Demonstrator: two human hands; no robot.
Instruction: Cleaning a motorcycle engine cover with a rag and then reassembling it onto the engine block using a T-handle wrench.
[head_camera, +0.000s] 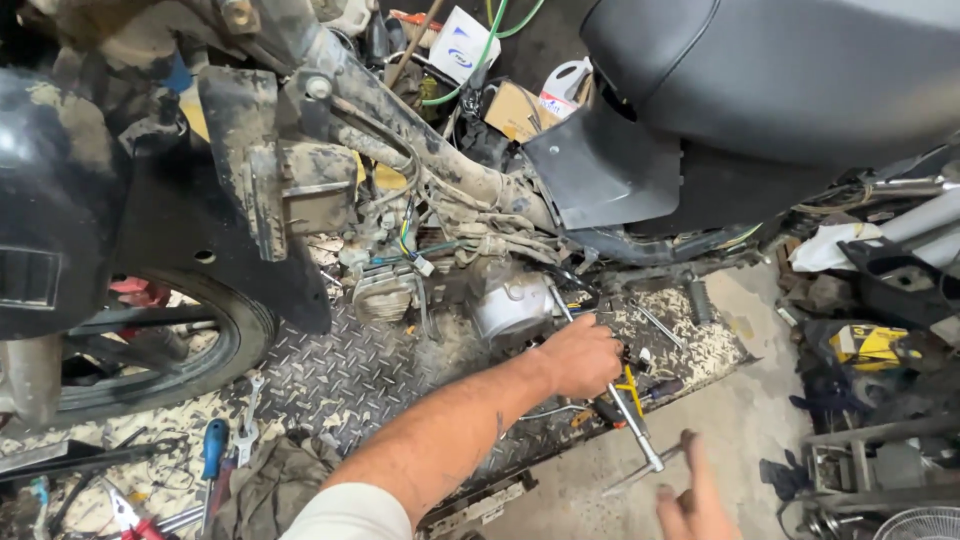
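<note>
Two hands are seen. Nearest, the right hand (690, 500) hovers with fingers spread, holding nothing. Farther in, the left hand (580, 355) is closed around a long T-handle wrench (610, 385), set against the muddy engine (505, 305). Loosening appears under way; steady turning is called for.

Even, fairly bright overhead light, soft shadows under bike, wide-angle bend at edges — lower-right fingers blurred, no glare
</note>
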